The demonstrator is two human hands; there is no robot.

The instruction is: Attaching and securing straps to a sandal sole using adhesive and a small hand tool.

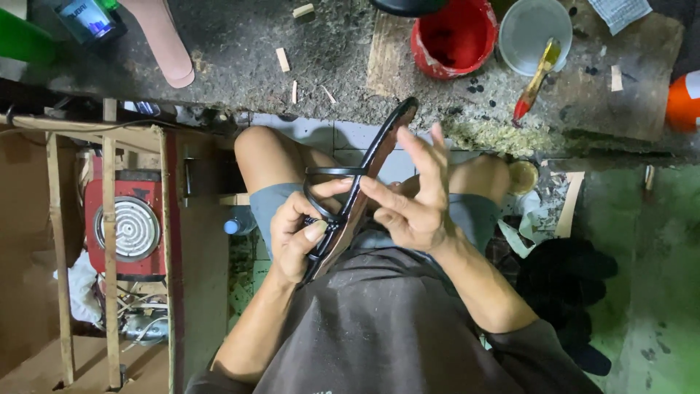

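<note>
Left hand (297,235) clamped on black sandal sole (359,191) over lap, below worktop (240,73); right hand (417,197) open, fingertips pressing thin strap (321,191). Likely risk: strap slipping from its slot under uneven pressure, or sole twisting loose.

Black sandal (364,175) — red bucket (453,36) — orange-red stove (131,219).
</note>
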